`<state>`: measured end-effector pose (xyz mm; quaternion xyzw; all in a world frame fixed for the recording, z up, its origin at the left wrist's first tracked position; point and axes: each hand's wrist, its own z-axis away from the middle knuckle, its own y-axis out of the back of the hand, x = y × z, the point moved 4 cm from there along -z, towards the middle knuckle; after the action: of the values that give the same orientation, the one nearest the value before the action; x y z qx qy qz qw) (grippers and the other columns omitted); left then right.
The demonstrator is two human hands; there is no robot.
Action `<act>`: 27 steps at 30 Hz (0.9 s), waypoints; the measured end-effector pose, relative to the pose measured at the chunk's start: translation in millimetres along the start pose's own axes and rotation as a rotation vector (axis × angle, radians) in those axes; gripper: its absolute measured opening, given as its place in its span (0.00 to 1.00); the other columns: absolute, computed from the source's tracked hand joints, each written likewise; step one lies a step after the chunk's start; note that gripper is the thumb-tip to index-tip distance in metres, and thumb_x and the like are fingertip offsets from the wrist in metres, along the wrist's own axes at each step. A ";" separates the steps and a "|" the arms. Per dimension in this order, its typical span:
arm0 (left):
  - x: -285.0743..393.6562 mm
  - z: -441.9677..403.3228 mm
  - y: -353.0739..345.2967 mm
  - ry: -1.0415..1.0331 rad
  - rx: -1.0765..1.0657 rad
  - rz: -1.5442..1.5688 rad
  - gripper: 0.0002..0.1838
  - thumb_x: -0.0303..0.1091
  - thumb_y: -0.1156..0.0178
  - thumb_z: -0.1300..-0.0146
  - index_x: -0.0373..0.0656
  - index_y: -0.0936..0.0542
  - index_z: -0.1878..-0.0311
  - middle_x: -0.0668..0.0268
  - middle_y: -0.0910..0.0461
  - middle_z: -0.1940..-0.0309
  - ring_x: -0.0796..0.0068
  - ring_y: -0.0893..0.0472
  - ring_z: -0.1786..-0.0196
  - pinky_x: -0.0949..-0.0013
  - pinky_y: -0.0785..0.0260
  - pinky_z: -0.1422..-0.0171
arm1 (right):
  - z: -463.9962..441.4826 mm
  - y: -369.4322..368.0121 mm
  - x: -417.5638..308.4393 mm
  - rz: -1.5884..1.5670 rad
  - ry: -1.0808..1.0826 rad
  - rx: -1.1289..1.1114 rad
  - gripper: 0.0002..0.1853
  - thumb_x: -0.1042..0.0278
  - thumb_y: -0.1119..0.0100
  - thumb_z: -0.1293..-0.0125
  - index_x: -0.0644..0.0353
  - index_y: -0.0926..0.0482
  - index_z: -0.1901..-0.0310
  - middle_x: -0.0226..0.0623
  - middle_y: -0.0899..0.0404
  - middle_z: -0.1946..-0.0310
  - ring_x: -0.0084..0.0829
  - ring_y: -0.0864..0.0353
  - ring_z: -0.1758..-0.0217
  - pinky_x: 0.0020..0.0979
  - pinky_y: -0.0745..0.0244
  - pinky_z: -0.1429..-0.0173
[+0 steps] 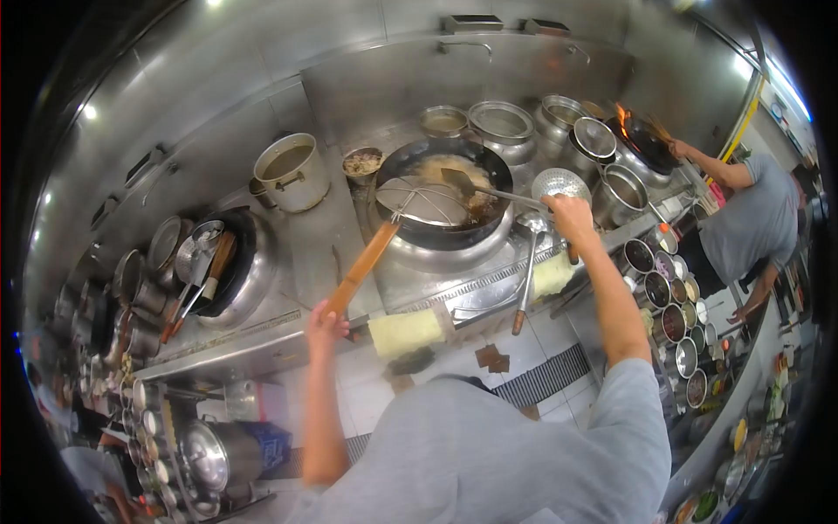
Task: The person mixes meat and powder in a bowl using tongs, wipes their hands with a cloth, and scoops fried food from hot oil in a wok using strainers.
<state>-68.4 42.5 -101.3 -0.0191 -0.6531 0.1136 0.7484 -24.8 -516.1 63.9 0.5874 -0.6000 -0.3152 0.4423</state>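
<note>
My left hand (pixel 325 325) is closed around the wooden handle of a wire-mesh strainer (pixel 417 203), whose round mesh is over the near left part of a black wok (pixel 401 229). My right hand (pixel 572 218) grips the metal handle of a wok spatula (pixel 456 181). Its blade is inside the wok, close to the mesh. Bubbling, pale brown liquid (pixel 436 166) and some browned food (pixel 480 206) show in the wok; the mesh hides part of its contents. A perforated skimmer (pixel 561 183) lies just beyond my right hand. Below it, a ladle (pixel 532 223) rests near the stove's front edge.
Left of the wok stand a tall pot (pixel 292 179) and a bowl of chopped food (pixel 362 162). Several metal pots (pixel 501 122) line the back. At right, a person (pixel 751 210) works a wok with flames (pixel 622 122). Several seasoning containers (pixel 672 323) stand nearer.
</note>
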 end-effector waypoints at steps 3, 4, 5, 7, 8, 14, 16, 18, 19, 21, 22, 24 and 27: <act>16.5 14.0 -11.8 0.020 0.037 0.009 0.22 0.33 0.46 0.31 0.44 0.33 0.35 0.64 0.21 0.64 0.77 0.19 0.67 0.73 0.26 0.63 | 10.2 12.4 -11.3 0.025 -0.085 0.084 0.13 0.76 0.45 0.44 0.49 0.20 0.58 0.40 0.20 0.68 0.44 0.16 0.66 0.42 0.22 0.63; 22.3 16.8 -14.8 0.008 0.026 0.028 0.23 0.33 0.46 0.31 0.43 0.33 0.35 0.65 0.21 0.65 0.77 0.20 0.68 0.73 0.26 0.63 | 17.5 24.1 -13.3 0.034 -0.116 0.096 0.13 0.76 0.46 0.44 0.50 0.20 0.57 0.39 0.20 0.67 0.43 0.17 0.65 0.40 0.22 0.62; 28.3 19.5 -18.3 -0.003 0.016 0.048 0.23 0.33 0.45 0.32 0.43 0.33 0.35 0.65 0.21 0.65 0.78 0.21 0.69 0.74 0.26 0.63 | 24.6 34.6 -12.9 0.033 -0.105 0.090 0.13 0.76 0.46 0.44 0.50 0.20 0.57 0.39 0.20 0.67 0.43 0.17 0.65 0.40 0.22 0.62; 50.0 20.3 -28.1 -0.020 0.021 0.023 0.23 0.33 0.44 0.32 0.43 0.32 0.35 0.66 0.22 0.66 0.79 0.22 0.70 0.74 0.27 0.64 | 43.9 56.8 -0.9 0.024 -0.107 0.178 0.14 0.75 0.47 0.43 0.51 0.20 0.56 0.38 0.21 0.66 0.42 0.17 0.62 0.39 0.22 0.61; 64.5 17.3 -35.4 -0.047 0.014 -0.007 0.23 0.33 0.43 0.33 0.43 0.32 0.35 0.67 0.22 0.67 0.80 0.23 0.71 0.75 0.27 0.64 | 53.1 67.7 6.9 0.039 -0.129 0.149 0.14 0.75 0.48 0.43 0.51 0.20 0.55 0.37 0.21 0.65 0.42 0.17 0.62 0.40 0.23 0.60; 137.3 -21.2 -66.2 -0.227 0.046 -0.032 0.20 0.35 0.41 0.36 0.42 0.25 0.41 0.67 0.24 0.68 0.80 0.25 0.72 0.73 0.27 0.66 | 117.3 131.0 39.4 0.025 -0.177 0.075 0.18 0.80 0.43 0.49 0.53 0.20 0.55 0.37 0.23 0.66 0.42 0.20 0.60 0.41 0.26 0.59; 155.0 -34.1 -74.8 -0.243 0.040 -0.025 0.19 0.35 0.40 0.36 0.42 0.24 0.42 0.67 0.24 0.69 0.81 0.25 0.72 0.74 0.27 0.66 | 135.2 135.8 49.2 0.062 -0.231 0.033 0.20 0.81 0.40 0.52 0.53 0.20 0.55 0.36 0.24 0.66 0.42 0.21 0.60 0.41 0.27 0.58; 169.1 -45.0 -83.3 -0.237 0.016 -0.002 0.19 0.35 0.41 0.36 0.41 0.24 0.43 0.67 0.24 0.70 0.81 0.26 0.74 0.74 0.27 0.67 | 145.7 139.8 47.3 0.040 -0.211 0.025 0.20 0.81 0.40 0.52 0.53 0.20 0.55 0.36 0.24 0.67 0.42 0.22 0.60 0.41 0.28 0.58; 176.6 -47.9 -87.1 -0.238 0.015 -0.007 0.19 0.35 0.41 0.36 0.41 0.24 0.43 0.67 0.24 0.70 0.81 0.26 0.74 0.74 0.27 0.67 | 149.1 141.5 46.5 0.022 -0.192 0.019 0.20 0.81 0.40 0.52 0.53 0.20 0.55 0.36 0.24 0.67 0.42 0.22 0.60 0.41 0.28 0.58; 187.1 -50.7 -93.7 -0.241 -0.002 -0.050 0.17 0.36 0.42 0.34 0.42 0.24 0.44 0.69 0.25 0.72 0.81 0.24 0.73 0.73 0.26 0.67 | 149.7 141.4 33.5 -0.024 -0.185 0.027 0.20 0.81 0.40 0.52 0.53 0.20 0.55 0.36 0.25 0.67 0.42 0.22 0.61 0.41 0.28 0.59; 188.5 -52.1 -94.3 -0.241 -0.005 -0.054 0.17 0.36 0.42 0.34 0.42 0.24 0.44 0.69 0.25 0.72 0.81 0.24 0.73 0.73 0.26 0.67 | 148.5 133.2 29.9 -0.060 -0.175 0.023 0.20 0.81 0.39 0.52 0.53 0.20 0.55 0.36 0.25 0.68 0.41 0.22 0.61 0.41 0.28 0.59; 191.7 -55.0 -96.3 -0.227 -0.053 -0.069 0.17 0.36 0.42 0.34 0.41 0.24 0.44 0.67 0.24 0.72 0.80 0.24 0.74 0.72 0.25 0.67 | 141.8 111.9 14.8 -0.128 -0.140 0.041 0.21 0.82 0.39 0.53 0.52 0.20 0.54 0.36 0.24 0.68 0.41 0.21 0.61 0.40 0.27 0.59; 187.8 -44.6 -96.7 -0.189 -0.117 -0.115 0.18 0.35 0.42 0.34 0.41 0.25 0.43 0.66 0.23 0.71 0.79 0.23 0.72 0.72 0.24 0.66 | 124.6 74.0 -31.8 -0.163 -0.115 0.029 0.20 0.80 0.43 0.47 0.49 0.20 0.52 0.37 0.23 0.67 0.41 0.20 0.62 0.39 0.24 0.59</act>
<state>12.2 -9.7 92.1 -0.0144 -0.7264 0.0337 0.6863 -171.2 -494.2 74.2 0.6216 -0.5792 -0.3743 0.3715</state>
